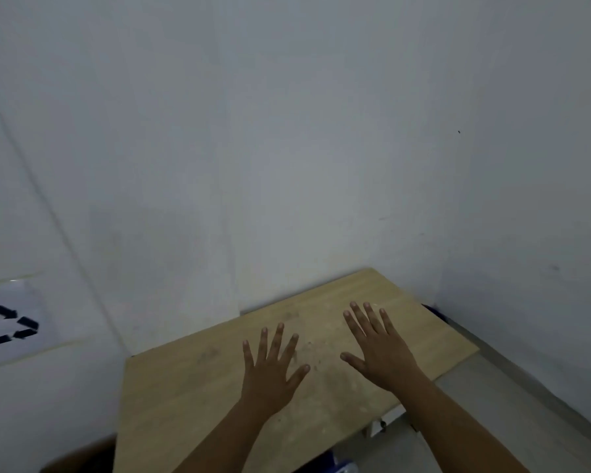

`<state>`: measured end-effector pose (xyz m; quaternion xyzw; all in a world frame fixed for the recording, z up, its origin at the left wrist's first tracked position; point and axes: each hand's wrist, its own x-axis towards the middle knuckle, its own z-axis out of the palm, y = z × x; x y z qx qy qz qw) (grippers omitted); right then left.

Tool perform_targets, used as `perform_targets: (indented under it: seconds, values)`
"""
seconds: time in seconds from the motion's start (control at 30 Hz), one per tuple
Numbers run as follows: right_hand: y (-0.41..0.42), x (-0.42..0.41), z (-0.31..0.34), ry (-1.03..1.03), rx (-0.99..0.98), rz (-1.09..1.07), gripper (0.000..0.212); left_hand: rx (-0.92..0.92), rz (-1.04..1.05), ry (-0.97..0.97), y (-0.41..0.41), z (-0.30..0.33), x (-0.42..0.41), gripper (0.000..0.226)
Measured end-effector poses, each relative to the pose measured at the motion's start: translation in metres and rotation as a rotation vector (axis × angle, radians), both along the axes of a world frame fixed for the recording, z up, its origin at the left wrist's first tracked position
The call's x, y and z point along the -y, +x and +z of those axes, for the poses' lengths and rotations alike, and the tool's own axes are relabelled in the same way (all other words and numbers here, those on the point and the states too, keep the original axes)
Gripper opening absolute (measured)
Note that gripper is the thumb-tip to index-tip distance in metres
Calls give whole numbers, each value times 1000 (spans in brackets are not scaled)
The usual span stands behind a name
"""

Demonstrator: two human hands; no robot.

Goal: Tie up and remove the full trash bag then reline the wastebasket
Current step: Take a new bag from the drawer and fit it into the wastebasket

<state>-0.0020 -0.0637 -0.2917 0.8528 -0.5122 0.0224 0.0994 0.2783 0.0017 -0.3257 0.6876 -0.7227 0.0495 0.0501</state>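
My left hand [272, 367] and my right hand [377, 346] are both spread flat, fingers straight, palms down over a light wooden table [185, 404]. Neither hand holds anything. At the bottom left, beside the table, shows the dark edge of what may be the wastebasket [82, 459]; its contents are hidden. A bit of blue and clear plastic [338, 467] peeks out under the table's front edge.
White walls close in behind and to the right of the table. A sheet with a black recycling symbol [7, 324] is taped to the left wall. Grey floor [492, 404] runs along the right side. A small white fitting [377, 426] sits under the table.
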Motion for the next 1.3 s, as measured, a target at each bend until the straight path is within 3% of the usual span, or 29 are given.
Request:
perform_targets:
  seconds: [0.3, 0.6, 1.03, 1.3]
  values:
    - [-57, 117, -20, 53, 13, -24, 87, -11, -28, 110, -68, -15, 137, 81]
    - [-132, 227, -42, 114, 49, 41, 88, -19, 51, 213, -144, -15, 215, 84]
    - [-251, 288, -92, 231, -17, 338, 90, -77, 365, 306, -286, -20, 205, 103]
    - [-304, 237, -105, 221, 20, 368, 86, -101, 311, 345, -356, -40, 161, 103]
